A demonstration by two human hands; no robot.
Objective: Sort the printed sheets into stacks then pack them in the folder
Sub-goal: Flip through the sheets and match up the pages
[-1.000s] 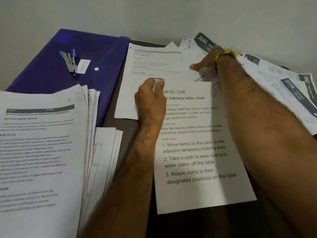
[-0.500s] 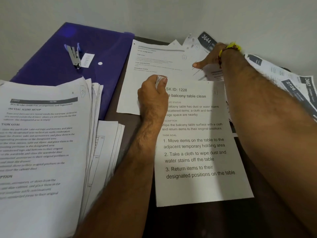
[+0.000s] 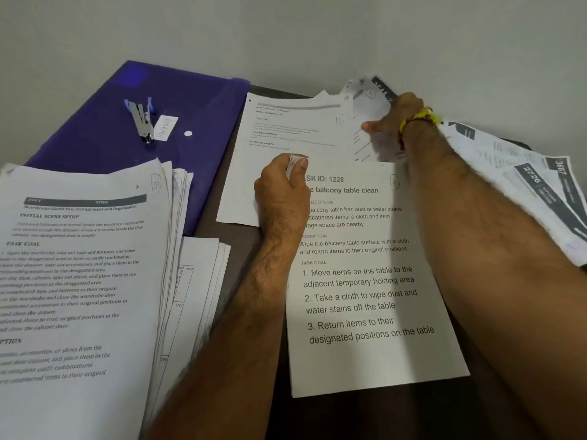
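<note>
Since the earlier frame your right hand has lifted off the flat paper and closed on loose sheets at the back of the surface, fingers now curled round a raised sheet with a dark "3644" header; your left hand has barely moved, its grip pinching the top left corner of the "TASK ID: 1228" sheet. Sorting step, not packing yet. That 1228 sheet lies flat in front of you, overlapping the sheet marked 6. Unsorted sheets with dark headers fan out at the right edge. Sorted stack sits at left, a second smaller pile just beside it. Purple folder is at back left, partly under the stack, with a stapler lying on it. Next move probably: pull the 3644 sheet clear without dragging its neighbours, read the number, drop it on the matching stack. Stapler must come off before the folder can open.
</note>
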